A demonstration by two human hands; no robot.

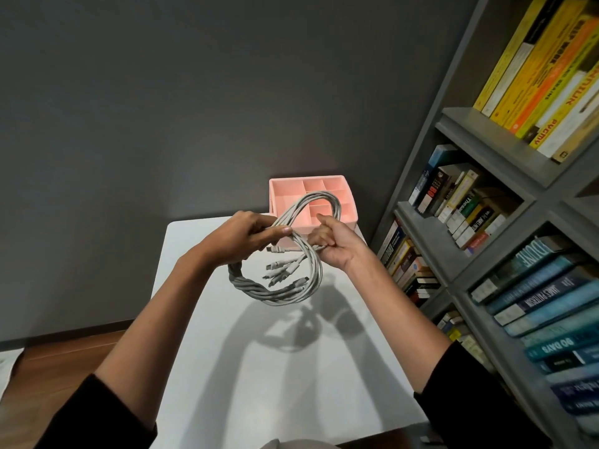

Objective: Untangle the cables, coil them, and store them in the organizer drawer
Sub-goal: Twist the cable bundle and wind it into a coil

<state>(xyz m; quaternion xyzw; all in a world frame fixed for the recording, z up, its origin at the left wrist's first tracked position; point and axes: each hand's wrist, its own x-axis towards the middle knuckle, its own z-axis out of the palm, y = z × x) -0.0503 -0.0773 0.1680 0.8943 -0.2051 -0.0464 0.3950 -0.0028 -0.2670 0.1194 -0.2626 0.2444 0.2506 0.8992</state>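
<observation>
A bundle of several white cables (pixel 278 294) hangs in the air above a white table (pixel 275 367), twisted into a figure-eight. My left hand (pixel 246 236) grips the bundle at the crossing, thumb over the strands. My right hand (pixel 330 241) pinches the strands on the other side, fingers curled round them. The upper loop rises in front of a pink organizer drawer (pixel 351 218) with several compartments, standing at the table's far edge. The lower loop is twisted like a rope, and several loose plug ends dangle inside it.
A grey bookshelf (pixel 479 150) full of books stands close along the table's right side. A dark grey wall lies behind the table. Wooden floor (pixel 64 354) shows to the left below the table.
</observation>
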